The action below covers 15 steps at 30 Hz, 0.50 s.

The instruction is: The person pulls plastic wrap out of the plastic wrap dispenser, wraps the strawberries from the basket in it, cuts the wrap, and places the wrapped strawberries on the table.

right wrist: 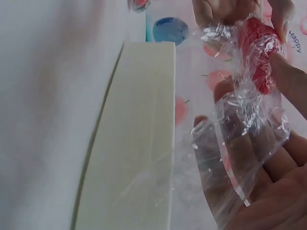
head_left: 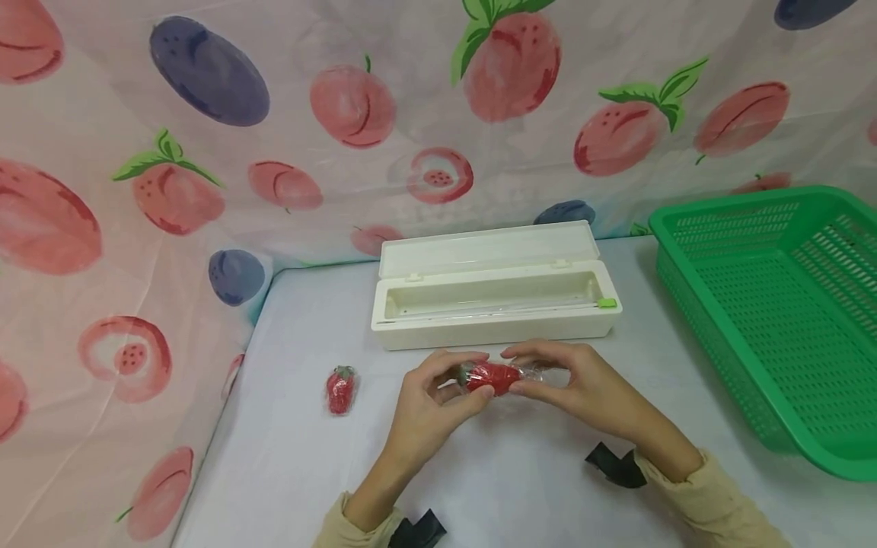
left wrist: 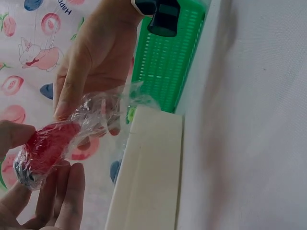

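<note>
Between both hands is a red strawberry (head_left: pixel 495 376) wrapped in clear cling film, lying sideways with its green top to the left. My left hand (head_left: pixel 426 407) grips the green-top end between thumb and fingers. My right hand (head_left: pixel 592 384) holds the pointed end, its thumb pressed on the film-covered tip. From that end a loose tail of cling film (right wrist: pixel 249 112) spreads over the right fingers. A second wrapped strawberry (head_left: pixel 340 390) lies on the table, left of the left hand. Just behind the hands stands a long white cling film box (head_left: pixel 493 335) with its lid up.
A large green plastic basket (head_left: pixel 712 342) stands at the right. A small light-green piece (head_left: pixel 607 303) sits at the box's right front edge. Fruit-printed cloth (head_left: pixel 288 114) hangs behind and at the left of the white tabletop (head_left: pixel 274 457). Dark straps (head_left: pixel 617 464) hang by the cuffs.
</note>
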Tool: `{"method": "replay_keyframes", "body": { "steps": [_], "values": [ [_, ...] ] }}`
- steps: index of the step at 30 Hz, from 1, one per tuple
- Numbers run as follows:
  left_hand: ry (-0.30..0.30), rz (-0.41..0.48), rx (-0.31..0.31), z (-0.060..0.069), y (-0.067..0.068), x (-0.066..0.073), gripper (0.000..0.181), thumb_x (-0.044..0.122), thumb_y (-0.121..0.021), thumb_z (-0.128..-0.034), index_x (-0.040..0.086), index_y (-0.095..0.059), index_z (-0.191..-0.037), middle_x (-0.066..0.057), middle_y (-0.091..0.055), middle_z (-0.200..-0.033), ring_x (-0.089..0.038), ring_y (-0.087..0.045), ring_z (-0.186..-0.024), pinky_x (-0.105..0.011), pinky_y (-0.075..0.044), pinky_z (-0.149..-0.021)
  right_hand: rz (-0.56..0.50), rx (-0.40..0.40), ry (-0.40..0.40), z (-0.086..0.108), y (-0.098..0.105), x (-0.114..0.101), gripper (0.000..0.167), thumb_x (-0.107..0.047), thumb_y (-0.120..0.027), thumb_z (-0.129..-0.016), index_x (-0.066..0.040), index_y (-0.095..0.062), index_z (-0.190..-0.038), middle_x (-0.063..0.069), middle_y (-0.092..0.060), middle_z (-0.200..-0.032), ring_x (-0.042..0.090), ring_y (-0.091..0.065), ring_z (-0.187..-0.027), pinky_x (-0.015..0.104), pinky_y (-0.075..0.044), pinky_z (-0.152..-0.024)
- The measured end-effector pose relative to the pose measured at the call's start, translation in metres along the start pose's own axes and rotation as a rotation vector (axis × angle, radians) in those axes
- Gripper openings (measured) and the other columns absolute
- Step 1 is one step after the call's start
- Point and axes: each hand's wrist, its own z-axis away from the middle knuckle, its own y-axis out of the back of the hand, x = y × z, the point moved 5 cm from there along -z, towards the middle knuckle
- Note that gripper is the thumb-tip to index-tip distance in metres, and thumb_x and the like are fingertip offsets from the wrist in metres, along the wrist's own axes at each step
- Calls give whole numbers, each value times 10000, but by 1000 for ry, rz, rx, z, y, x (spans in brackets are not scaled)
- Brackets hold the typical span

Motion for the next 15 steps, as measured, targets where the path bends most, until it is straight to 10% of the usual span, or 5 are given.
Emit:
{"method": "replay_keyframes", "body": {
  "steps": [9,15],
  "values": [
    [62,71,96,-2,4,-4,346,27,-783,-830,15,-654,-1150,-157,-619,-1204,-222,-663,-1000,-327,-603,-792,154,131,55,0,12,-8,519,-201,-834,-806,-184,-630,-1284,-75,-633,-1277,137,-564,-1230,428,-497,-1018],
    [76,141,114,-2,3,-3,353,3,-783,-824,-20,-610,-1131,-186,-628,-1205,-224,-685,-1011,-345,-598,-815,247,153,160,1,12,-12,705,-194,-883,-742,-198,-574,-1375,-32,-548,-1391,158,-481,-1307,173,-381,-1082]
  ]
}}
